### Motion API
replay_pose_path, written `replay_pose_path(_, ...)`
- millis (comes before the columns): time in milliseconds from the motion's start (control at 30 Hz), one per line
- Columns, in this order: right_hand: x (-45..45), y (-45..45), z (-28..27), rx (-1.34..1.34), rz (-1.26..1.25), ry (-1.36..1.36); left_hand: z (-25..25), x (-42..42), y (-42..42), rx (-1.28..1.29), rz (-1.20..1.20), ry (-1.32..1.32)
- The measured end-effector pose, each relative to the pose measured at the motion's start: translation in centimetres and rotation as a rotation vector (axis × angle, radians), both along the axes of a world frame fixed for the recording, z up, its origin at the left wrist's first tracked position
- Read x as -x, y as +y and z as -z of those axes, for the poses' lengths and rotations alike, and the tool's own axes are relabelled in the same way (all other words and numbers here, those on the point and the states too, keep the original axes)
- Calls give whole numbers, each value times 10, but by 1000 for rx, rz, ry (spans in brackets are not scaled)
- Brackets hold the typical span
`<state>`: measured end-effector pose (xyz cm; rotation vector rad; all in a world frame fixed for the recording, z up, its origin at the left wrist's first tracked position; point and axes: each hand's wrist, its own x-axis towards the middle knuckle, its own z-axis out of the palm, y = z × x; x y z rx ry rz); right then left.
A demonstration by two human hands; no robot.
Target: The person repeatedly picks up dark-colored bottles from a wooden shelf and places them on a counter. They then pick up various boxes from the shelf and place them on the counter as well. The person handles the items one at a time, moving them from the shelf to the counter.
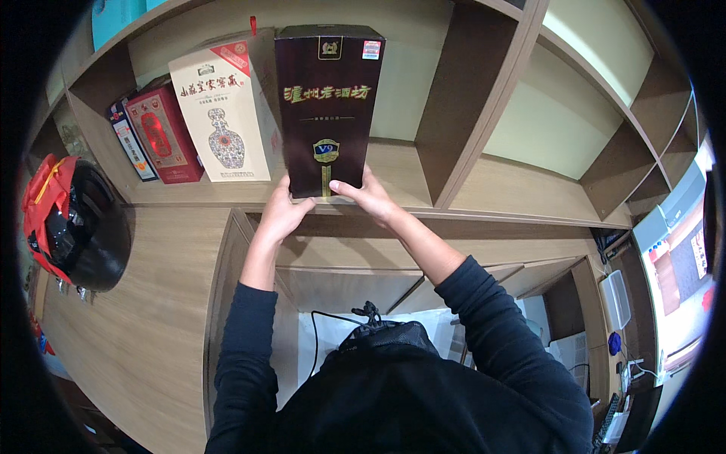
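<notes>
A tall dark maroon liquor box (329,122) with gold writing stands upright at the front of a wooden shelf compartment. My left hand (285,210) grips its lower left edge, thumb across the bottom front. On the other side my right hand (368,196) holds the lower right edge, its thumb pressed on the front face. The fingers behind the box are hidden. Just left of it is a cream box (221,119) printed with a patterned vase. Farther left lean a red box (164,136) and a narrow blue and white box (134,142).
A black glossy jar (96,227) with a red cloth stands on the wooden counter (142,318) at left. An upright divider (488,108) borders the compartment on the right. Below are a lower ledge (351,249) and cabinet doors (346,286). A clear plastic container (615,301) lies at far right.
</notes>
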<state>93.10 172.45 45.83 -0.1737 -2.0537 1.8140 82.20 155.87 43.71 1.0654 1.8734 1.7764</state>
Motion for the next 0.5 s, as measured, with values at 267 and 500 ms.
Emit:
replay_pose_path(267,-41,-17,-22,79,-94,-74,-17,-20,-37,-21,84,-128)
replay_pose_path(500,-20,-2,-18,230,-12,-8,-26,-12,-20,178,189,-252)
